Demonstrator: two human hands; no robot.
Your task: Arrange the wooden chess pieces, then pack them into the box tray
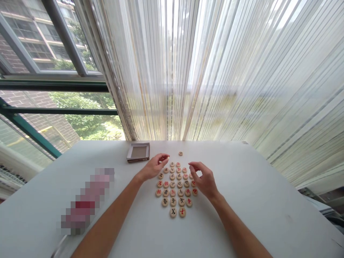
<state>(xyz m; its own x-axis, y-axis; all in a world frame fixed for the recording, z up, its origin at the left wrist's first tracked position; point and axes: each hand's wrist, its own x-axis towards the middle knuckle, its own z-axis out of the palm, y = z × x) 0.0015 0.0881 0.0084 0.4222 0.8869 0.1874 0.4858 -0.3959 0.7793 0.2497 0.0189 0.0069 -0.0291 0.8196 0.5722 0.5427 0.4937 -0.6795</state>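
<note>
Round wooden Chinese chess pieces [179,184] with red and black characters lie in rows on the white table, forming a rough rounded pattern. A single piece [180,153] lies apart beyond the top row. At the pattern's upper left, my left hand [155,167] is closed in a pinch, with a small pale piece [168,158] showing at its fingertips. My right hand [205,178] hovers at the right edge, thumb and forefinger curved and slightly apart, with nothing visible between them. It partly covers the end pieces of the right-hand rows.
A shallow open box [138,152] sits at the back, left of the pieces. A blurred-out pink and red object [86,202] lies on the left of the white table [258,200]. Behind the table hang striped string curtains [215,71], beside an open window [53,43].
</note>
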